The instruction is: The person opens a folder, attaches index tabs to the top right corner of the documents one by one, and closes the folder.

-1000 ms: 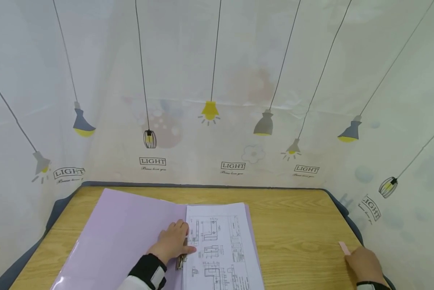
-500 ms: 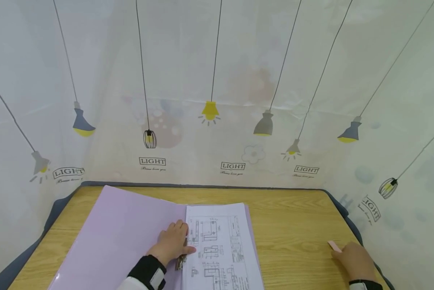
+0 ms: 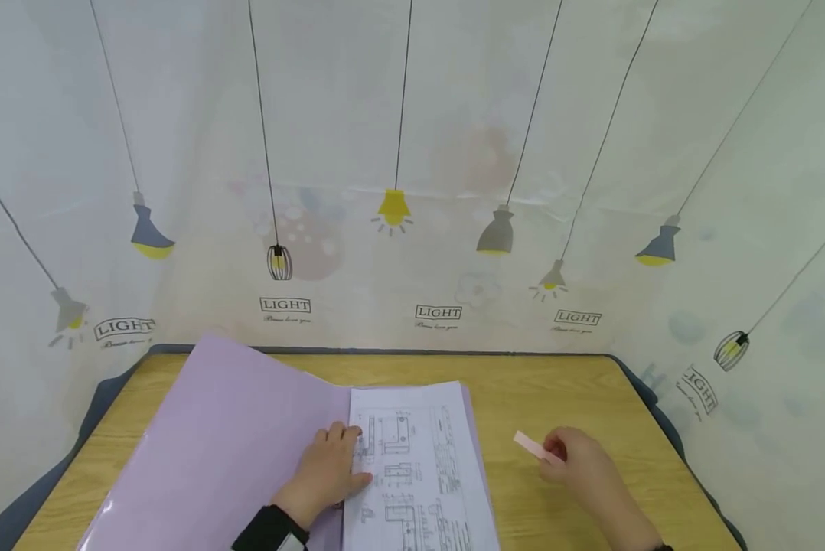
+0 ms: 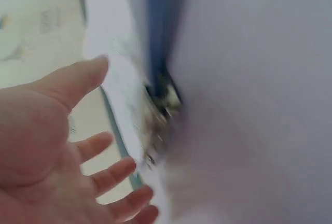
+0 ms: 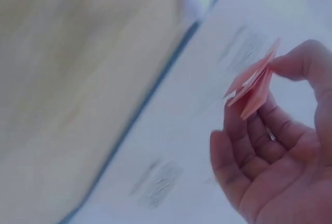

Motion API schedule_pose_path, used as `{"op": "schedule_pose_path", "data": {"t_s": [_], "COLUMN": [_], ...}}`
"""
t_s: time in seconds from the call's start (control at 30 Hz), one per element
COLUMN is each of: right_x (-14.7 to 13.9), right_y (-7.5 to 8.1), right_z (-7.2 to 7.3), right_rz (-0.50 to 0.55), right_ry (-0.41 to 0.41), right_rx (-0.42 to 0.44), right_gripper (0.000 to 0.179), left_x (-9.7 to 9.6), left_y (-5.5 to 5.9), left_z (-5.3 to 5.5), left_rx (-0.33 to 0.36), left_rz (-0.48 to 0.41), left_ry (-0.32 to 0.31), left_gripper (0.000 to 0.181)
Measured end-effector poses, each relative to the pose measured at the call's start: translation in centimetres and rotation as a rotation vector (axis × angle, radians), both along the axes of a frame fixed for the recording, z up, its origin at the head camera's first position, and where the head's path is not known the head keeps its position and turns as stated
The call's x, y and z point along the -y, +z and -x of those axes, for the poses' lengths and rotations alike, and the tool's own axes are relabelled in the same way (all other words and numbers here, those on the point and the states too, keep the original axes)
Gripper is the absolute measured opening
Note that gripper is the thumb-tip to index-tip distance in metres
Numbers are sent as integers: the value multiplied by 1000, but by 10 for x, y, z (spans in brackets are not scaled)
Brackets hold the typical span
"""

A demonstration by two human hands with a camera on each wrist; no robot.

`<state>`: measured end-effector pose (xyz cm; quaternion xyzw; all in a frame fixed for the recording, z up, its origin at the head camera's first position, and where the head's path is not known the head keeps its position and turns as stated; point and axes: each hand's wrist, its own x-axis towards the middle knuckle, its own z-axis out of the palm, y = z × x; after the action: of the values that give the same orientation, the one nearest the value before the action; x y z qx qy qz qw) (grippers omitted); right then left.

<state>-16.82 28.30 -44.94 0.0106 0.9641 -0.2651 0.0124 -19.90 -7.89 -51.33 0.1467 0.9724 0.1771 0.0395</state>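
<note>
A lilac folder (image 3: 240, 436) lies open on the table with its left cover raised at a slant. White sheets with printed technical drawings (image 3: 426, 467) fill its right side. My left hand (image 3: 326, 468) spreads its fingers over the fold, at the left edge of the sheets. In the left wrist view a blurred metal clip (image 4: 162, 105) shows beside those fingers; the hand mostly hides it in the head view. Right of the folder, my right hand (image 3: 581, 463) pinches a small pink paper pad (image 3: 528, 443) between thumb and fingers. The right wrist view shows its fanned layers (image 5: 254, 86).
The wood-grain table (image 3: 557, 383) has a dark edge (image 3: 385, 351). Behind it and at both sides hangs a pale sheet printed with pendant lamps (image 3: 394, 208). A black strap (image 3: 271, 528) circles my left wrist.
My right hand has moved left from the table's right edge towards the folder, carrying the pink paper pad. The left cover has tilted up somewhat. My left hand has stayed near the fold.
</note>
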Motion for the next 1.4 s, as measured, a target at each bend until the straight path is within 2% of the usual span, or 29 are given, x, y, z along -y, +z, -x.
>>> {"op": "schedule_pose_path", "data": {"t_s": [0.1, 0.2, 0.27, 0.37, 0.43, 0.5, 0.6, 0.67, 0.8, 1.1, 1.4], "right_x": [31, 55, 69, 87, 96, 103, 109, 111, 113, 114, 112], "right_y": [11, 17, 19, 22, 24, 25, 26, 26, 25, 26, 31], "right_z": [-10, -20, -25, -29, -31, -32, -33, -34, -33, -35, -36], "right_rz": [9, -2, -6, -23, -35, -49, -56, -57, -52, -24, 0], "right_ry": [109, 279, 410, 579, 647, 679, 692, 696, 707, 711, 738], "right_rx": [-62, -139, -186, -284, -328, -343, -310, -290, -312, -286, -273], "right_gripper": [19, 21, 22, 23, 23, 22, 20, 20, 20, 16, 16], "left_x": [-5, -12, -18, -26, -29, -31, -33, -32, -31, -31, -30], "left_y": [8, 14, 17, 17, 16, 15, 14, 13, 11, 13, 16], "left_z": [-11, -25, -36, -50, -57, -61, -64, -66, -68, -74, -76], "left_rx": [28, 75, 81, 17, -64, -153, -257, -287, -280, -156, -98], "left_rz": [-212, -488, -648, -827, -893, -928, -933, -937, -955, -1028, -1054], "left_ry": [-57, -164, -227, -285, -309, -327, -335, -330, -288, -209, -204], "left_gripper": [71, 68, 64, 55, 47, 41, 34, 29, 22, 21, 22]}}
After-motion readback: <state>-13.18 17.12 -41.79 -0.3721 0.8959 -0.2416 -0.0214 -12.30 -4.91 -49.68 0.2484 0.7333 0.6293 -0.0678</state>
